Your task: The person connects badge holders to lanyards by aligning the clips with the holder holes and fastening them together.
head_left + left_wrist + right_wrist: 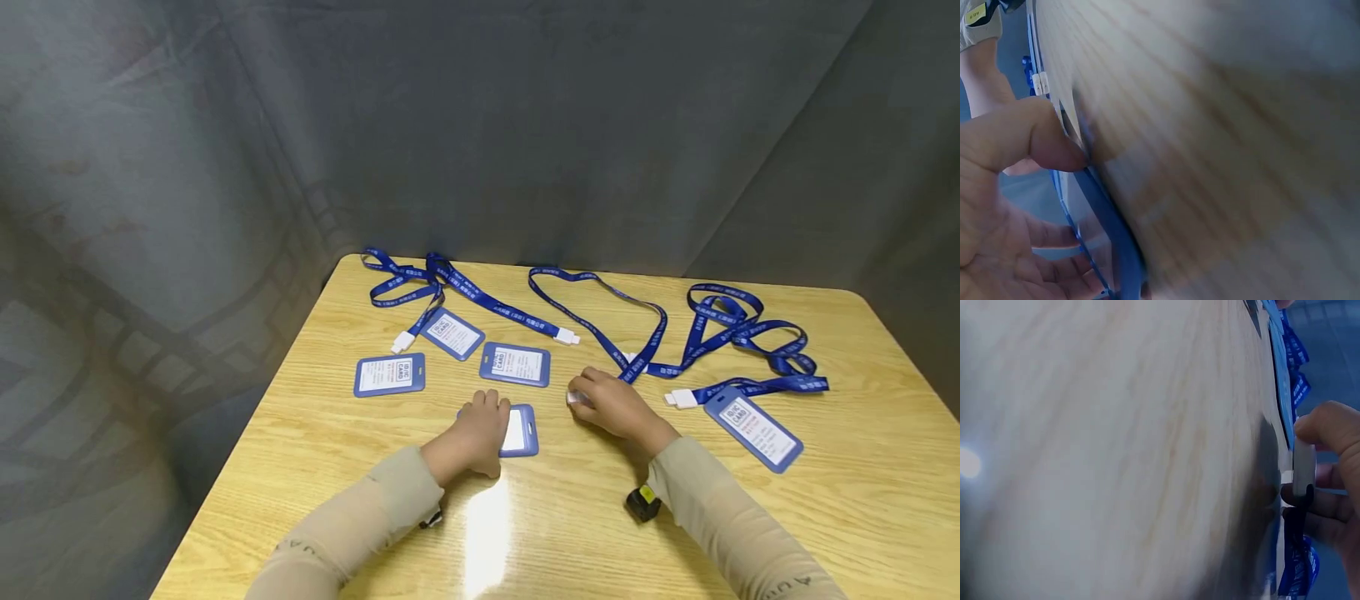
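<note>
My left hand (480, 429) grips a blue ID card holder (527, 430) by its left end, low over the wooden table. Its slotted end points right. In the left wrist view the thumb lies on one side of the holder (1113, 234) and fingers on the other. To the right, my right hand (611, 402) pinches the white plastic end clip (576, 398) of a blue printed lanyard (585, 321), whose loop lies on the table beyond the hand. The right wrist view has this clip (1303, 465) between thumb and fingers, the strap (1296, 562) trailing from it. A gap separates holder and clip.
Other card holders (515, 364), (389, 375), (452, 333) lie behind and left of my left hand. One holder (753, 427) lies at right. More lanyards (495, 304), (738, 333) lie tangled toward the table's back edge. A grey cloth (525, 125) hangs behind.
</note>
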{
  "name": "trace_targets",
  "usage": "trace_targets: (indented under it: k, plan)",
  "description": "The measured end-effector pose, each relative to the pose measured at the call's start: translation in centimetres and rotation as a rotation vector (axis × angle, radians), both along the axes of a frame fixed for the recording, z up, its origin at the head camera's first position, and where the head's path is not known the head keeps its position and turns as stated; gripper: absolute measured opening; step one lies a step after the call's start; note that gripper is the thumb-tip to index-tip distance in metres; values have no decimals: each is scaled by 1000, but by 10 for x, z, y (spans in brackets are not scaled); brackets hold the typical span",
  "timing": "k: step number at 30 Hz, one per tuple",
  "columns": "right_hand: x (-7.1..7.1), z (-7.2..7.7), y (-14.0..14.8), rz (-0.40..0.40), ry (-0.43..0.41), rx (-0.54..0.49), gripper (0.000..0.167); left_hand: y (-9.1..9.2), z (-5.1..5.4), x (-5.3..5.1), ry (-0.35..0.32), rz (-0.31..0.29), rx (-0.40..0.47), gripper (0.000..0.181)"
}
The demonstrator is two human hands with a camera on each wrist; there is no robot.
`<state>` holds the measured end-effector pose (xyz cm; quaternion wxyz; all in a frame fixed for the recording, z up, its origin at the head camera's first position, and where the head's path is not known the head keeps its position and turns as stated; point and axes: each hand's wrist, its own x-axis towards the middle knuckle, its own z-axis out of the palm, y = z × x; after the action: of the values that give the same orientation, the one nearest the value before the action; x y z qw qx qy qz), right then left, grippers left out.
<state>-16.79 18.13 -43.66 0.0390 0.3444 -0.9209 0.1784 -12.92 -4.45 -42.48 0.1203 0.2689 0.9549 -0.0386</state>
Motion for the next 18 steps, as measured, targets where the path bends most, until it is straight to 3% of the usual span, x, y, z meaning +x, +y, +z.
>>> trace_targets:
  k: [9,18]
  plan:
    - [8,-2,-1,-46,-17,-93,19,-4,1,1,24,6,91,75]
    - [14,-2,-5,-90,-65,-194,17,-9,0,-1,4,18,152,77]
